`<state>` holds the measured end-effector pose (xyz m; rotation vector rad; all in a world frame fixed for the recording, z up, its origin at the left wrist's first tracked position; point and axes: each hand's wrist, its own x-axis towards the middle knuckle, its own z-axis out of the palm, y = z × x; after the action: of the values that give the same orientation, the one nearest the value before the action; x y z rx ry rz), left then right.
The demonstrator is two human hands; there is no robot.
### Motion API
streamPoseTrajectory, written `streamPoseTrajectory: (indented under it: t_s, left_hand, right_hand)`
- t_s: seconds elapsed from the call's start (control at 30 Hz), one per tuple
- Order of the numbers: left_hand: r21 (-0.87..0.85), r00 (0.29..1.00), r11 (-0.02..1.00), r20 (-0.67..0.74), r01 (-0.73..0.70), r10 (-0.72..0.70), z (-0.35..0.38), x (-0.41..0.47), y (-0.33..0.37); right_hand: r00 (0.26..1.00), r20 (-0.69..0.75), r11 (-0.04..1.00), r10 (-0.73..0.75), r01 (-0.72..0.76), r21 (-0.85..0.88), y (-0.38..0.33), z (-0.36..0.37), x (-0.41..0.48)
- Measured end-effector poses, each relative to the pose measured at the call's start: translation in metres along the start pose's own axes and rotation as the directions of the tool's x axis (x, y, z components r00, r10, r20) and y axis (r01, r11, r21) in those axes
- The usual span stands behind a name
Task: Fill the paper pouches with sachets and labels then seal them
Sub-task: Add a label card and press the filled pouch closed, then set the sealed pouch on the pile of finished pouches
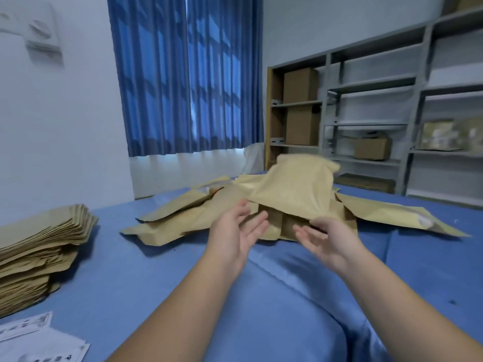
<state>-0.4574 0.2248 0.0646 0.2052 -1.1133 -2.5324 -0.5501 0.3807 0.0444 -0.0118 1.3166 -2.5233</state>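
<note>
A filled kraft paper pouch hangs blurred and tilted above a loose pile of filled pouches on the blue cloth. My left hand is just below the pouch's left side, fingers straight, holding nothing. My right hand is under its lower right edge with fingers spread; the thumb side is at the edge, and no grip shows. A stack of flat empty pouches lies at the left. Printed label sheets lie at the bottom left corner. No sachets are in view.
The blue cloth covers the work surface and bulges into folds near me. Grey shelves with cardboard boxes stand at the back right. Blue curtains hang behind the pile.
</note>
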Motion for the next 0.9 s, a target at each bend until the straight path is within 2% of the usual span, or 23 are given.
streamPoseTrajectory:
  t_s: [0.13,0.3,0.4,0.53,0.6,0.7,0.83,0.9]
  left_hand:
    - [0.096,0.997,0.995,-0.077,0.039,-0.031,-0.038,-0.024,0.006]
    - [0.202,0.978,0.979,-0.206,0.000,0.042,-0.091,-0.052,0.059]
    - [0.228,0.960,0.973,-0.257,-0.048,0.108,-0.131,-0.074,0.103]
    - [0.298,0.916,0.948,-0.342,-0.108,0.211,-0.192,-0.118,0.161]
    - [0.408,0.864,0.906,-0.411,-0.110,0.290,-0.227,-0.147,0.189]
    - [0.562,0.748,0.825,-0.525,-0.054,0.407,-0.282,-0.194,0.228]
    - [0.656,0.606,0.755,-0.597,-0.008,0.526,-0.349,-0.242,0.262]
    - [0.709,0.530,0.704,-0.612,0.038,0.587,-0.381,-0.258,0.264]
  right_hand:
    - [0.985,0.084,0.967,0.150,-0.128,-0.219,0.048,0.018,-0.008]
    - [0.938,0.244,0.923,0.245,-0.149,-0.354,0.095,0.086,-0.039]
    - [0.882,0.368,0.903,0.294,-0.130,-0.410,0.124,0.136,-0.066]
    - [0.773,0.507,0.882,0.382,-0.140,-0.451,0.168,0.202,-0.104]
    - [0.706,0.559,0.865,0.435,-0.154,-0.478,0.196,0.231,-0.125]
    - [0.625,0.607,0.846,0.490,-0.174,-0.504,0.242,0.271,-0.155]
    - [0.611,0.616,0.813,0.497,-0.079,-0.577,0.287,0.313,-0.185]
    - [0.621,0.625,0.752,0.473,0.086,-0.654,0.302,0.333,-0.191]
